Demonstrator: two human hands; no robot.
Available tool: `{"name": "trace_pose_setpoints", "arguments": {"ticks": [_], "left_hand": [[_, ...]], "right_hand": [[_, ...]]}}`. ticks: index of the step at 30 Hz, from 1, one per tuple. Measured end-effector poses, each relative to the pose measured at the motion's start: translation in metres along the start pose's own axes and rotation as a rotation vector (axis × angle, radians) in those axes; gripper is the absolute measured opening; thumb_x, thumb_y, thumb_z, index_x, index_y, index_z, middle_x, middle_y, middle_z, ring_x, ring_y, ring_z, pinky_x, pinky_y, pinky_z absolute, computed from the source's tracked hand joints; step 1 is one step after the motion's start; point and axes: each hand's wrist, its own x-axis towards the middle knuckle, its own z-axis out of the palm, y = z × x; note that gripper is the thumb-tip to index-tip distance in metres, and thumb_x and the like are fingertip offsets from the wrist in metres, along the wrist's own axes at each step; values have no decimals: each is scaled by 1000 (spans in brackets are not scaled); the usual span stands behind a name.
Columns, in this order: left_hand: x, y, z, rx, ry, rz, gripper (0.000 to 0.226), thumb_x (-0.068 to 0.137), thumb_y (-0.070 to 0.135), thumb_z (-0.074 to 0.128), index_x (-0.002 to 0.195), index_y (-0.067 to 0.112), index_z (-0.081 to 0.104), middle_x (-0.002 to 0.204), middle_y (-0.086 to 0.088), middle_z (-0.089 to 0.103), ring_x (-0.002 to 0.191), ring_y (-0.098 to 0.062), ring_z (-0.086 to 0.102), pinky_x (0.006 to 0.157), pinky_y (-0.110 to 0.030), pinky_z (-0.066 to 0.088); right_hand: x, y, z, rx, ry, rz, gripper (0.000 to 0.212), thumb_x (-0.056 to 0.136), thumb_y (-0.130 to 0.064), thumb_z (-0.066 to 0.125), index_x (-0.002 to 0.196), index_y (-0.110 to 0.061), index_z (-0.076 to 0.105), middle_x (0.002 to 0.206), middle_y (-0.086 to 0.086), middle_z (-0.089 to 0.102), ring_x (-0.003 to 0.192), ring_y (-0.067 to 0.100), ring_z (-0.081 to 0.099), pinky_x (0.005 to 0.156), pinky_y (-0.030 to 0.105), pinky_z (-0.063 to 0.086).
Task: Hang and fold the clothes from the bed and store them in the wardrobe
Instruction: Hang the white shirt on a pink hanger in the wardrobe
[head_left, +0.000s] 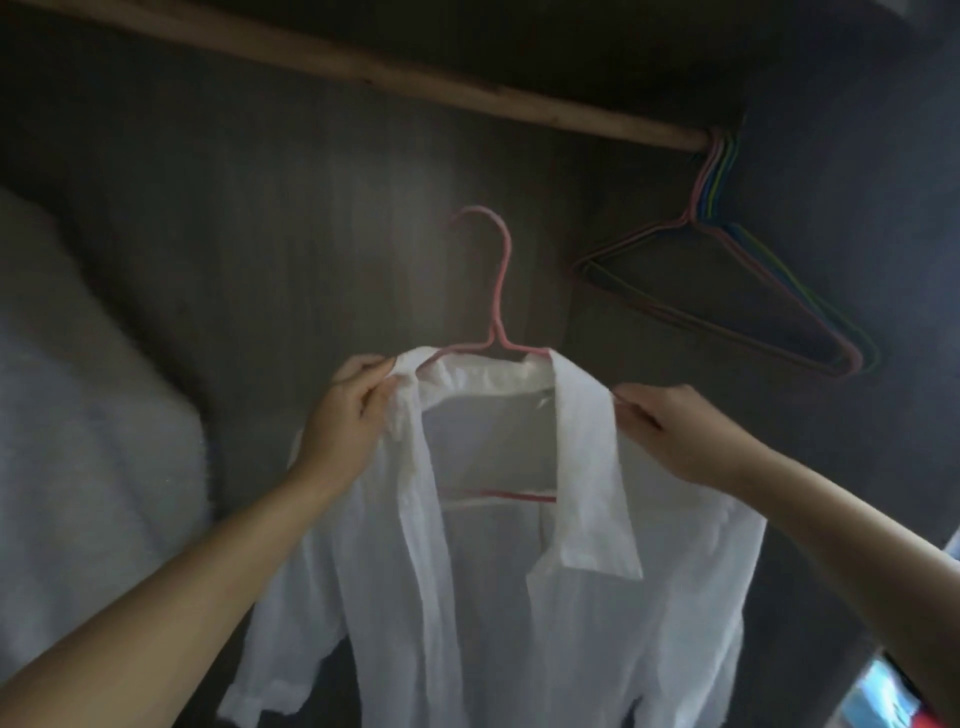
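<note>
White collared shirt (519, 597) sits on a pink wire hanger (496, 291), held up in front of the dark wardrobe back panel (260, 234), below the wooden rail (415, 78) and not hooked on it. Hanger hook is free in the air; its shoulders are hidden inside the shirt, only the neck and part of the bottom bar show through the open collar. Left hand (348, 415) pinches the left collar edge, fingers curled on fabric. Right hand (675, 431) pinches the right shoulder by the collar, grip closed on fabric; fingertips partly hidden. Shirt hem cut off at frame bottom. One bunch of empty wire hangers (727, 280) hangs at the rail's right end, pink, blue, green, yellow; exact count unclear, overlapping. One pale fuzzy garment (78, 415) at left, blurred, cut off. Colourful blur at bottom right, unidentifiable.
</note>
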Motion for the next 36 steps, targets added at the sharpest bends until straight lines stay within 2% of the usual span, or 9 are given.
{"name": "trace_pose_setpoints", "arguments": {"ticks": [3,7,11,16,20,25,28,32,36], "left_hand": [[0,-6,-10,35,107,-38,26,93,-6,52,116,-6,64,99,-12,56,91,-21,54,76,-5,36],[-13,4,-1,-41,-62,58,27,93,-2,54,118,1,65,104,-3,61,94,-17,59,84,-13,42],[-10,7,4,-136,-90,-141,40,97,12,51,137,15,49,125,-9,51,110,-21,57,102,-35,44],[5,38,-17,-404,2,-298,48,95,40,38,140,44,23,145,24,25,129,11,26,92,6,23],[35,57,-59,-466,156,-317,46,101,38,31,146,41,21,143,27,24,121,15,27,73,14,22],[47,67,-121,-452,342,-277,49,101,40,35,149,36,24,151,21,25,129,11,28,103,-10,22],[28,68,-137,-389,396,-253,48,101,37,36,148,37,26,152,18,29,137,3,28,112,-24,24],[8,72,-160,-348,551,-274,44,100,38,38,143,36,36,144,20,38,130,6,35,103,-14,28],[14,75,-196,-356,597,-400,45,98,46,40,133,21,54,133,4,57,126,-13,50,108,-36,39]], "right_hand": [[5,1,-9,31,27,94,26,100,-22,43,82,-20,62,76,-2,65,72,18,61,67,34,48],[12,-32,-10,53,28,67,25,98,-17,43,83,-13,62,78,3,65,75,21,60,67,36,46],[19,-75,-27,229,-32,-11,25,100,-25,47,88,-13,66,81,7,66,81,27,62,71,37,48],[48,-133,-67,663,-85,-39,26,101,-24,48,100,-26,73,92,-2,75,87,17,72,80,31,56],[86,-191,-75,767,-22,-134,31,101,-16,45,92,-30,71,90,-1,75,81,15,72,72,29,60],[119,-262,-47,929,-43,-157,31,99,-2,41,112,-11,67,106,21,70,89,28,68,83,42,54],[131,-296,-29,896,-28,-217,36,99,-5,40,132,-6,55,120,17,65,98,19,63,85,27,49],[132,-334,0,952,-76,-255,31,95,-2,39,113,-2,65,99,15,71,80,14,67,63,20,49],[124,-359,36,945,-176,-287,20,98,-11,35,93,-19,53,86,-2,58,79,14,56,68,26,47]]}}
